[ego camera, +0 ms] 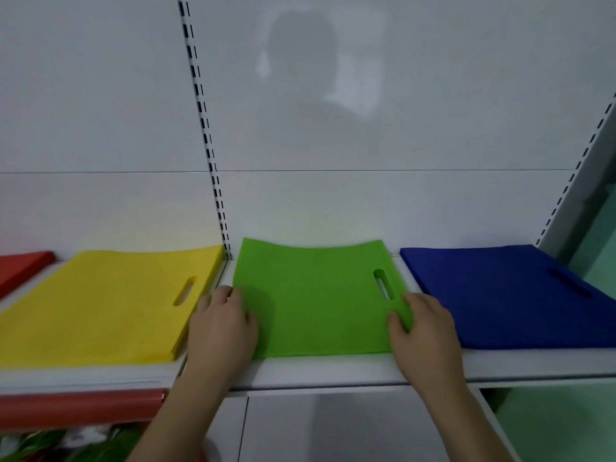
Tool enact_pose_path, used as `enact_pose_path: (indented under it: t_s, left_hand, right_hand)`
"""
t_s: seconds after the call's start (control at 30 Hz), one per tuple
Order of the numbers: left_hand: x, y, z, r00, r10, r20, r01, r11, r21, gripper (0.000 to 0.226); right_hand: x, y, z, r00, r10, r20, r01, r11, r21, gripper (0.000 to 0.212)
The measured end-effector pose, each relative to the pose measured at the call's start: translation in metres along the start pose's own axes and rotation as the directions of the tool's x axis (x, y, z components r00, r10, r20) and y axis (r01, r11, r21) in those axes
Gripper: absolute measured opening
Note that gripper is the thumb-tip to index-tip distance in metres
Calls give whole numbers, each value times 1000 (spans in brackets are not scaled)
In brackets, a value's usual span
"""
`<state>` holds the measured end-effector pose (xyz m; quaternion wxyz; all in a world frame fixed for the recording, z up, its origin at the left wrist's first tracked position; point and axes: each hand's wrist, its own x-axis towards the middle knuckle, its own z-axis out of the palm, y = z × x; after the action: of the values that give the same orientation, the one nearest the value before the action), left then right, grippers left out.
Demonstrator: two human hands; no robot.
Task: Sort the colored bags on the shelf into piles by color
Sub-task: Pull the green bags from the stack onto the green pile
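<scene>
While both hands square the green pile (316, 301) at the shelf's (333, 371) front edge, sorting looks nearly done; left hand (221, 325) rests flat on its left edge, right hand (421, 328) pinches its right edge; next, let go.

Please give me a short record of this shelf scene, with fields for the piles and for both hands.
piles, left to right: red pile; yellow pile; green pile; blue pile
support: white shelf
left hand: rests on left edge of green pile
right hand: grips right edge of green pile, thumb on top
handle slots: visible on yellow, green and blue
</scene>
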<state>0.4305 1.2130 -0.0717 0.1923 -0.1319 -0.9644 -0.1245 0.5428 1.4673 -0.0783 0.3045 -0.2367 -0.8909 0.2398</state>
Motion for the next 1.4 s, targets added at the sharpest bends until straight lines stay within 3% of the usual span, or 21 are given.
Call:
enact_pose_path:
  t_s: [0.2,0.43,0.67,0.83,0.93,1.1,1.2,1.4]
  left_hand:
    - [4,-9,9,1000,20,-3,-20,999,36,17]
    - [4,-11,17,999,4,-38,-6,999,-31,25]
    - [4,-11,18,1000,-15,-20,13,998,-54,29]
    - [4,-8,9,999,-22,36,23,999,-33,36]
    - [-2,-3,-4,996,-64,-58,62,997,-39,29]
    - [-21,4,-33,951,-46,-304,-18,978,-206,42]
    - [-36,-3,-46,954,-33,-297,-29,979,-202,48]
    - [-80,-45,-68,958,-147,-245,118,984,-132,49]
  right_hand:
    - [-1,-3,1,999,31,17,-30,999,-38,43]
    - [3,-5,-1,998,42,41,-40,998,-50,32]
    - [0,-8,-1,998,26,55,-20,994,-106,33]
    - [0,-9,-7,997,43,71,-40,998,-51,36]
    - [-1,-16,-19,998,39,41,-38,999,-39,43]
    - [-4,-44,-36,991,-136,14,136,991,10,45]
    - [-10,-64,-34,972,-236,2,235,971,49,45]
    - [-34,-102,0,916,-387,-109,401,892,210,43]
